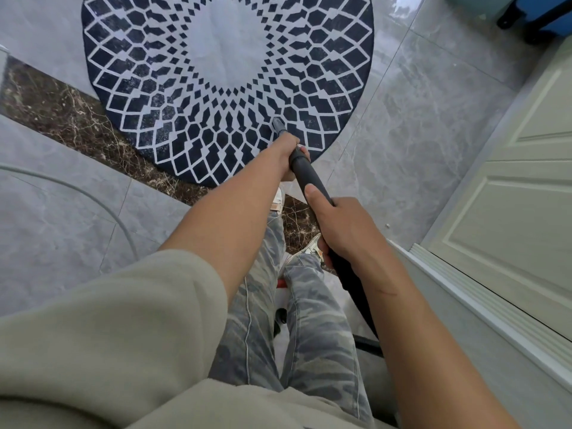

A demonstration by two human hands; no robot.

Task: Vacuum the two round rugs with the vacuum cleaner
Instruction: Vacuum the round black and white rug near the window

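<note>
A round rug (pixel 227 54) with a dark blue and pale grey diamond pattern lies on the tiled floor ahead of me. I hold a dark vacuum wand (pixel 305 171) that points down at the rug. Its nozzle tip (pixel 278 123) touches the rug near the lower right rim. My left hand (pixel 289 151) grips the wand low down, just behind the nozzle. My right hand (pixel 339 222) grips it higher up, thumb laid along the tube. Behind my right arm the tube continues into a black hose (pixel 366 343). Only one rug is in view.
A pale panelled door (pixel 526 187) and its white frame stand close on the right. A grey cable (pixel 102 205) curves over the tiles at left. A dark marble strip (pixel 58 109) crosses the floor under the rug's edge. A blue object (pixel 538 17) sits far right.
</note>
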